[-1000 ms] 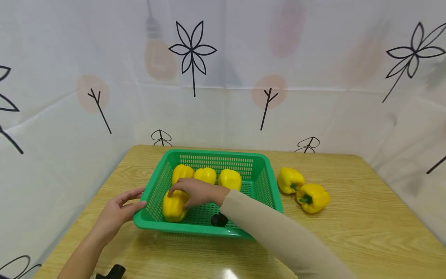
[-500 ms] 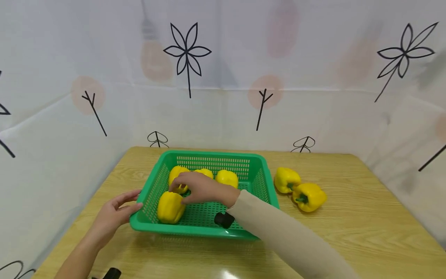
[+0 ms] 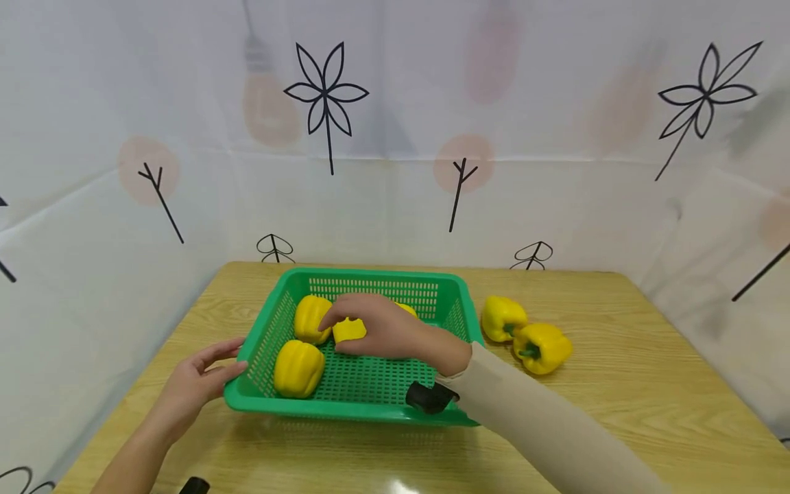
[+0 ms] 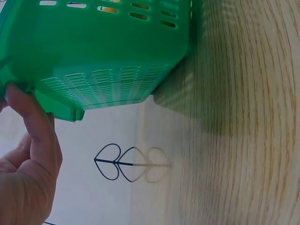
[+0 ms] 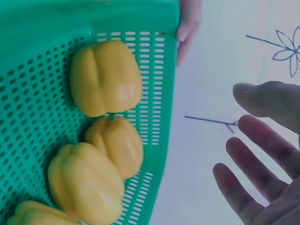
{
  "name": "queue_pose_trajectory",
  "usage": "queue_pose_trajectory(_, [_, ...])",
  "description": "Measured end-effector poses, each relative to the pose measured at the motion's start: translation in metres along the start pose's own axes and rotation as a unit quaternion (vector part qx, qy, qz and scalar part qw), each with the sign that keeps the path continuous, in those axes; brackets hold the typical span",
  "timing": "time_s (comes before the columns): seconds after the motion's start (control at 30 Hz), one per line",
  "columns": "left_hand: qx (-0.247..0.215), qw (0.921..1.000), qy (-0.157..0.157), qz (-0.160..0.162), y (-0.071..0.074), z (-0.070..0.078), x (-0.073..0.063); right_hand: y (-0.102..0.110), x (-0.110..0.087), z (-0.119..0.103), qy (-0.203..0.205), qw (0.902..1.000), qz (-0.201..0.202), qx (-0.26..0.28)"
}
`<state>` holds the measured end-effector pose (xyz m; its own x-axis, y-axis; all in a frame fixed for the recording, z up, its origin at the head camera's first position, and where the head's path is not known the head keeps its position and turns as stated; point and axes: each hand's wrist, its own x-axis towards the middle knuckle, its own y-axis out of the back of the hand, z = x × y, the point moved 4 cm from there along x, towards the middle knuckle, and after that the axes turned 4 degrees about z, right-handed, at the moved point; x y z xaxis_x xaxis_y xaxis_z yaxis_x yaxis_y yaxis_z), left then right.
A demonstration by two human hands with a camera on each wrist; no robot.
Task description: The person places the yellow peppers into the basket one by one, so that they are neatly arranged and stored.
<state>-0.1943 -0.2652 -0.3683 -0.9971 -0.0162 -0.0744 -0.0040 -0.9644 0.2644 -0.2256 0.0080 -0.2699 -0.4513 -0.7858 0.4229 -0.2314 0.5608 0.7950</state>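
Several yellow bell peppers sit in a green plastic basket [image 3: 308, 408]; one pepper [image 3: 299, 369] is at its near left corner. My left hand [image 3: 193, 383] holds the basket's left rim with thumb and fingers, also seen in the left wrist view. Over the basket, my right hand [image 3: 382, 326] has its fingers and thumb spread apart with nothing between them. It overlaps a back-row pepper [image 3: 349, 330] in the head view and hides most of another [image 3: 406, 309]. The right wrist view shows the empty right hand's fingers [image 5: 248, 187] apart from the peppers.
Two more yellow bell peppers lie right of the basket on the wooden table [image 3: 617, 384], a farther one [image 3: 503, 318] touching a nearer one [image 3: 543, 348]. A white patterned cloth [image 3: 395, 206] hangs behind and around the table.
My right hand has let go of the near-left pepper, lifted and moved right across the basket toward the back-row peppers. The left hand has stayed at the rim; the head view has shifted slightly.
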Motion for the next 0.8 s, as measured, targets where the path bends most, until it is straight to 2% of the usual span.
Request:
queue_pose_trajectory(0.13, [0.001, 1.0000, 0.005, 0.001, 0.001, 0.000, 0.000, 0.009, -0.010, -0.004, 0.002, 0.9998, 0.022, -0.002])
queue_pose_trajectory(0.37, [-0.008, 0.9999, 0.009, 0.006, 0.001, -0.004, 0.001, 0.025, -0.030, -0.005, 0.012, 0.9980, 0.051, -0.036])
queue_pose_trajectory(0.63, [-0.001, 0.9998, -0.003, 0.021, -0.002, -0.005, 0.002, 0.044, -0.059, 0.004, 0.010, 0.9939, 0.096, -0.054])
queue_pose_trajectory(0.8, [0.011, 0.9995, 0.006, 0.029, -0.001, -0.005, 0.002, 0.058, -0.077, 0.012, 0.014, 0.9894, 0.127, -0.069])
